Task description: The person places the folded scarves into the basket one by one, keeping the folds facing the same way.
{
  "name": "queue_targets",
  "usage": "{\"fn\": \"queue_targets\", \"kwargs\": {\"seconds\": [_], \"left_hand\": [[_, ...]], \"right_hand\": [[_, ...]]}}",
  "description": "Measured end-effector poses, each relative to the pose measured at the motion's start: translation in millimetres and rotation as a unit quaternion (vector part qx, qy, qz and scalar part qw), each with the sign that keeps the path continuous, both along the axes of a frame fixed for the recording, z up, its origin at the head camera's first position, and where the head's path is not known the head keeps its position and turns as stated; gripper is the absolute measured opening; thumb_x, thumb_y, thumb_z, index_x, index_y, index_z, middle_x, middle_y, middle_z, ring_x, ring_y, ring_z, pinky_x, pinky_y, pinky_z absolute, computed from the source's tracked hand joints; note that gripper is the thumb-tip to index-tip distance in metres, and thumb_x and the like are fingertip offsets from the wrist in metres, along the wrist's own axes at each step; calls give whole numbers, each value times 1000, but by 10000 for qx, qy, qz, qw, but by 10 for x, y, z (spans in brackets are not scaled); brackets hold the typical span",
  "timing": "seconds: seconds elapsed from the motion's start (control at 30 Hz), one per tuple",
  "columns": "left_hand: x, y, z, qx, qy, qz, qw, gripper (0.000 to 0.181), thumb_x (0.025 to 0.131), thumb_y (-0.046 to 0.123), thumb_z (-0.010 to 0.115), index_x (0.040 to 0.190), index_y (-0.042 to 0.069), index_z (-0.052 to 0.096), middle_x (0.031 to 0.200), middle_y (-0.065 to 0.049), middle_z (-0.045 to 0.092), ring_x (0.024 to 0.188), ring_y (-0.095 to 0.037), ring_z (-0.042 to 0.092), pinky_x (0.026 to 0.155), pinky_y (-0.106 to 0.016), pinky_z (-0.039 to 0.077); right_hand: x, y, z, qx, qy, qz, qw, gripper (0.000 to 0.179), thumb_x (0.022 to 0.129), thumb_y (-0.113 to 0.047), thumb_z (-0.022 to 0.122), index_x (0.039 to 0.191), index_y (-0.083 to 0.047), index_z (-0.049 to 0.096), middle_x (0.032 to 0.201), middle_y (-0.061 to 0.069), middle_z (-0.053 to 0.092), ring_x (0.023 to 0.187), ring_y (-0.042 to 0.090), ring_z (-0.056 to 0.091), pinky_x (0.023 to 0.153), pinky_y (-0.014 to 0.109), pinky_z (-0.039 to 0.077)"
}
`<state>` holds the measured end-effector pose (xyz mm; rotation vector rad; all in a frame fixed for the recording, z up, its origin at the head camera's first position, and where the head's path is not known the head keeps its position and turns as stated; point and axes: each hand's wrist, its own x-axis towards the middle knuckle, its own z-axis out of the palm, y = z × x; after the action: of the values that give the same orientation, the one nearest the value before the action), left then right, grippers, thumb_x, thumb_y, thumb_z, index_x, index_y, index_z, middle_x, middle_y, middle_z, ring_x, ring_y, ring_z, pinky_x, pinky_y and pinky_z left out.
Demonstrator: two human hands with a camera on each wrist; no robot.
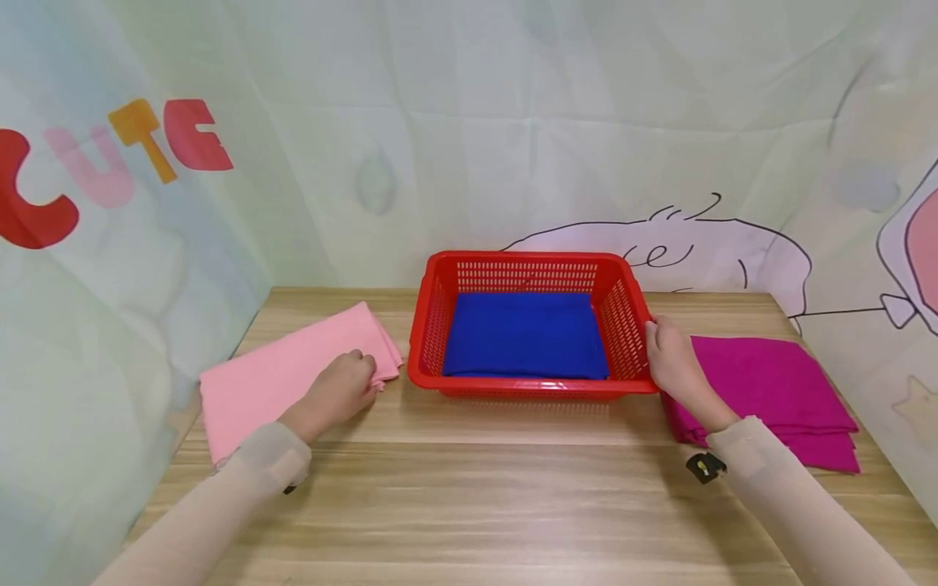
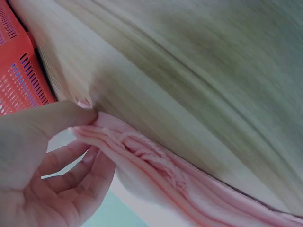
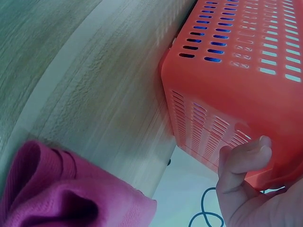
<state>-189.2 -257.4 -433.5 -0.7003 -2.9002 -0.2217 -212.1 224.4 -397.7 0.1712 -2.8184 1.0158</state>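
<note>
l hand (image 1: 339, 389) pinches pink cloth (image 1: 286, 366); r hand (image 1: 672, 360) grips red basket (image 1: 528, 384) w/ blue cloth (image 1: 523, 335) inside; magenta cloth (image 1: 769, 387) to r

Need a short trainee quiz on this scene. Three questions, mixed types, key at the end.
1. True or false: the blue cloth lies inside the red basket.
2. What does the left hand pinch?
A) the blue cloth
B) the pink cloth
C) the red basket
3. Fill in: in the head view, the right hand holds the basket at its ___ end.

Key: 1. True; 2. B; 3. right.
</note>
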Motion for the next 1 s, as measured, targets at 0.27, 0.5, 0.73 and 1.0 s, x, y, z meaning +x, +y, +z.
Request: {"fn": "queue_targets", "kwargs": {"seconds": [0.27, 0.5, 0.73, 1.0], "left_hand": [[-25, 10, -22, -225, 15, -20, 9997, 20, 79, -1, 78, 75, -4, 58, 66, -13, 50, 60, -31, 55, 55, -44, 50], [-43, 41, -35, -410, 149, -141, 9989, 17, 76, -11, 74, 75, -5, 58, 64, -13, 51, 59, -30, 56, 53, -40, 52], [-37, 74, -39, -605, 89, 146, 9980, 19, 78, -11, 74, 76, -5, 56, 68, -15, 50, 62, -33, 57, 52, -42, 55], [-68, 82, -73, -759, 309, 576, 9950, 14, 85, -6, 68, 77, -7, 56, 70, -18, 51, 65, -36, 56, 51, -46, 55]], "right_hand": [[16, -10, -5, -13, 16, -26, 10000, 47, 110, -15, 26, 134, 22, 41, 93, 26, 60, 81, 32, 62, 68, 43, 53], [16, -13, -7, -7, -53, -31, 10000, 48, 110, -15, 25, 135, 23, 38, 93, 27, 59, 81, 33, 61, 70, 45, 52], [16, -21, -10, -61, 1, -4, 10000, 46, 110, -15, 26, 132, 22, 41, 93, 28, 61, 81, 33, 63, 67, 43, 54], [9, -9, 3, -4, 77, -46, 10000, 45, 110, -14, 26, 130, 22, 43, 89, 26, 59, 79, 33, 60, 68, 45, 52]]}}
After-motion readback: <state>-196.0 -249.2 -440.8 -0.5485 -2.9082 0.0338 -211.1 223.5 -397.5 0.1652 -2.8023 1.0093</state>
